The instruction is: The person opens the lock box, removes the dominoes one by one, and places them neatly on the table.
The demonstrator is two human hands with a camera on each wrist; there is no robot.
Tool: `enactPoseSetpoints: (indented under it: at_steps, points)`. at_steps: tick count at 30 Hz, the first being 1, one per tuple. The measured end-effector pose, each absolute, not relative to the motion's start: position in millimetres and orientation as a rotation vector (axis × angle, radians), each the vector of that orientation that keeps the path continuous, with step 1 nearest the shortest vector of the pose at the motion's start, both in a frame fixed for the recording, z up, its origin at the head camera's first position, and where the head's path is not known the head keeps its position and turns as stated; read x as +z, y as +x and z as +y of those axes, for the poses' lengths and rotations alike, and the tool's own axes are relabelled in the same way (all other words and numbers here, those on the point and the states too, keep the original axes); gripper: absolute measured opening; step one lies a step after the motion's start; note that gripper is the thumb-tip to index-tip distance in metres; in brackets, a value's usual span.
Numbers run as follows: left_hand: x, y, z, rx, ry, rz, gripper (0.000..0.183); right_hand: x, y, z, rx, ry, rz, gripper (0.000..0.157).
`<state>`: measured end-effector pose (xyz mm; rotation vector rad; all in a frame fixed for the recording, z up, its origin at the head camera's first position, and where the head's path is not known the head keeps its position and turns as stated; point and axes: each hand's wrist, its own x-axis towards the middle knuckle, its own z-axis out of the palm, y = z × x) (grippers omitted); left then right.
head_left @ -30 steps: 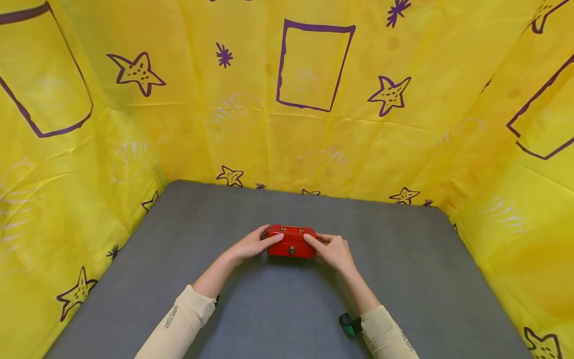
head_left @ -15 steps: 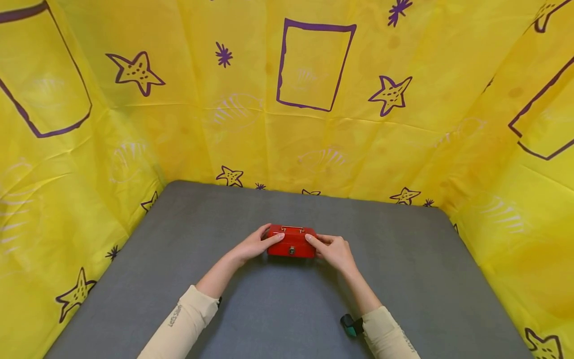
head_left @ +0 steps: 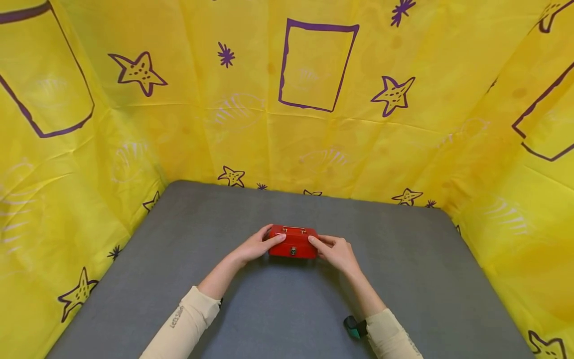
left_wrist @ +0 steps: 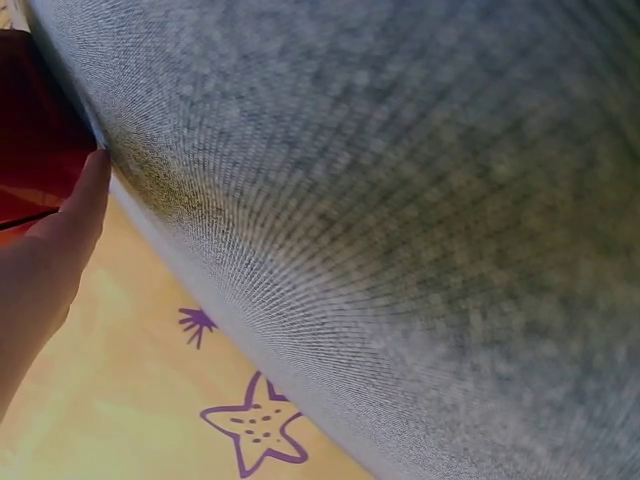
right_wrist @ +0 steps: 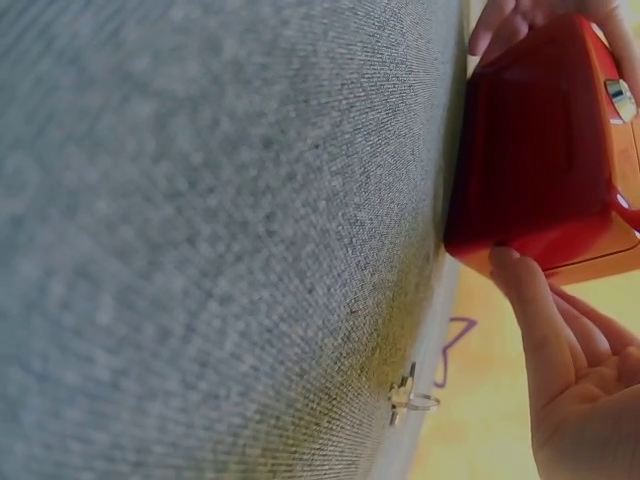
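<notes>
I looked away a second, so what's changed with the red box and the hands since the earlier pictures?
Very little: the right hand has edged slightly right, toward its end of the red box. Nothing was grabbed or let go; it and the left hand still hold the red box's two ends.

A glossy red metal cash box (head_left: 295, 242), its lid closed, is held at both ends over the gray tabletop (head_left: 287, 311). Its near face bears a round lock (head_left: 293, 251); a thin metal handle (head_left: 293, 228) spans the top.
</notes>
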<state>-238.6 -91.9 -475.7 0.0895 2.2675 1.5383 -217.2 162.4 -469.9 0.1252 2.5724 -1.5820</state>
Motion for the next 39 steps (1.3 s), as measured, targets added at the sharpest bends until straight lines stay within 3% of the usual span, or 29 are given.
enactPoseSetpoints:
  at_steps: [16, 26, 39]
  points:
    - [-474.9, -236.7, -92.6, 1.557, 0.058, 2.255, 0.090, -475.7, -206.6, 195.0, -1.660, -0.027, 2.445, 0.042]
    - [-476.6, -236.7, -90.5, 1.552, 0.079, 2.253, 0.090, -480.5, -207.2, 230.0, -1.396, -0.054, 2.757, 0.015]
    - [-476.8, -238.3, -89.1, 1.565, 0.079, 2.252, 0.088, -488.3, -215.1, 238.9, -1.162, -0.054, 2.854, 0.018]
